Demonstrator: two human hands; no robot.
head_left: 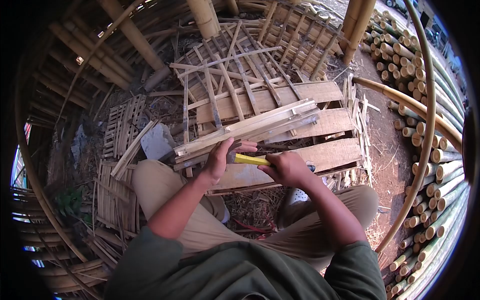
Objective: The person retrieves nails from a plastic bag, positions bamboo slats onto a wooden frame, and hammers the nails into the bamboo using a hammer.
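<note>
My right hand [290, 169] is closed around the yellow handle of a hammer [250, 159]. Its dark metal head points left and is partly hidden by my left hand [218, 162]. That hand is open, with the fingers stretched out and the palm turned toward the hammer head; whether they touch, I cannot tell. Just beyond both hands lies a bundle of split bamboo strips [250, 125], slanting across a low bench of wide planks [320, 155]. The nearest plank runs beneath my hands.
A bamboo lattice [230, 75] leans over the bench's far side. Bamboo posts [205, 20] stand behind it. A grey slab [158, 142] and smaller slatted panels [122, 125] lie left. Cut bamboo poles [440, 170] are stacked right, with a curved pole [400, 100] before them.
</note>
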